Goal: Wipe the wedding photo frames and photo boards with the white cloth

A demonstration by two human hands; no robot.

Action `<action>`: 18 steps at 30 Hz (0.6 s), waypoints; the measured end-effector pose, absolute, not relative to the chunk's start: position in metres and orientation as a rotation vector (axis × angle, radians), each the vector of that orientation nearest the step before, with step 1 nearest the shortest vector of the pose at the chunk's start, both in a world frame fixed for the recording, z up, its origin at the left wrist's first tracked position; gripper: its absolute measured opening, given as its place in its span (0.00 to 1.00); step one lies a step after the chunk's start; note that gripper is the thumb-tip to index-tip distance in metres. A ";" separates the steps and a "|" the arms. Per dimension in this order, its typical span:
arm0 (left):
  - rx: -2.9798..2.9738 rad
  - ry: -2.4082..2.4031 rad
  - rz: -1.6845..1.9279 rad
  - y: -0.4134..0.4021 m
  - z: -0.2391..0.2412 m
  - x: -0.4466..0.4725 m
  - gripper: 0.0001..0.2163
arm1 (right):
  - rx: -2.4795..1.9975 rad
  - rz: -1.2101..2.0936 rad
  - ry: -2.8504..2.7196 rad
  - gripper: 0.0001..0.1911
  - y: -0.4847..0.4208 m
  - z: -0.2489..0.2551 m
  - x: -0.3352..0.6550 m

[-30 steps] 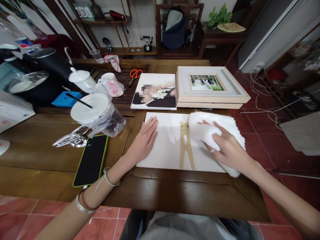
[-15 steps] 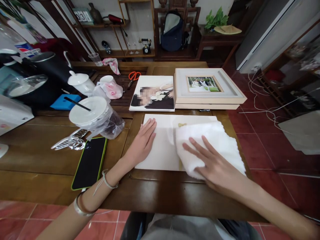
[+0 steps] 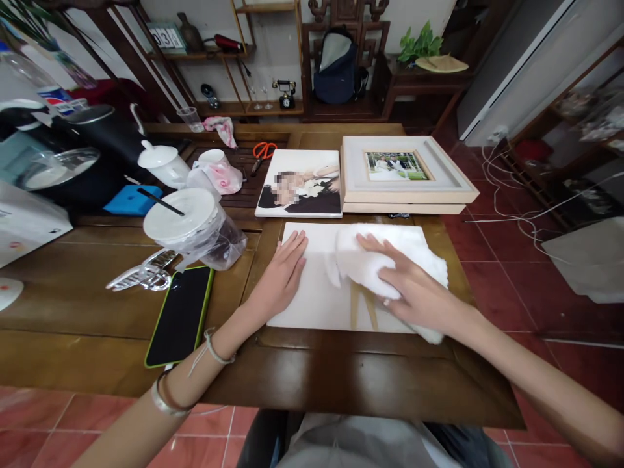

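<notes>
A white rectangular board [image 3: 322, 305] lies flat on the wooden table in front of me, with tan marks [image 3: 363, 305] on its surface. My left hand [image 3: 285, 273] rests on the board's left end, fingers stretched out and holding nothing. Over the right half, my right hand [image 3: 414, 283] presses down on a white towel [image 3: 424, 250], its fingers bent over the bunched cloth. The towel covers part of the board and hangs past its lower right edge.
Behind the board lie a photo panel [image 3: 299, 205] and stacked picture frames [image 3: 355, 188]. Orange-handled scissors [image 3: 263, 153] are farther back. To my left are a lidded drink cup [image 3: 180, 218], a phone [image 3: 180, 318], a silvery clip [image 3: 146, 272] and a white teapot [image 3: 163, 162].
My right hand has slid the towel up and to the left across the board, uncovering more tan marks near the lower edge. My left hand stays at the left end.
</notes>
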State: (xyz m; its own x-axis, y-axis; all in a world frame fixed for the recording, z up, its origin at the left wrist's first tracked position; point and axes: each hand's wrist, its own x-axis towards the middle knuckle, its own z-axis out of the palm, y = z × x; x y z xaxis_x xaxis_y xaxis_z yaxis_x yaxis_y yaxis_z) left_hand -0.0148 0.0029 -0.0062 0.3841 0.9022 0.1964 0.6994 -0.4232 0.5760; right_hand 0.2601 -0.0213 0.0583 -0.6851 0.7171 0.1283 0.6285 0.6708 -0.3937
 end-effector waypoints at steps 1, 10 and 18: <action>2.250 1.379 0.692 0.003 -0.006 -0.015 0.22 | -1.101 0.446 -2.640 0.09 -0.009 0.057 0.255; 2.250 1.368 0.696 0.004 -0.007 -0.016 0.22 | -0.986 0.234 -2.890 0.22 -0.003 0.055 0.228; 2.267 1.378 0.650 0.003 -0.005 -0.015 0.22 | -0.734 0.528 -2.903 0.12 -0.099 0.060 0.228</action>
State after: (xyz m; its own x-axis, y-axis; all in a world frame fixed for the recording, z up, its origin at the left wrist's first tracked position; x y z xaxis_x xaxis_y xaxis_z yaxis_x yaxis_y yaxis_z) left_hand -0.0146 0.0031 -0.0055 0.4032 0.8976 0.1778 0.7080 -0.4291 0.5609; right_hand 0.2276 -0.0991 0.0595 -0.8786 0.4773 0.0121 0.4425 0.8235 -0.3551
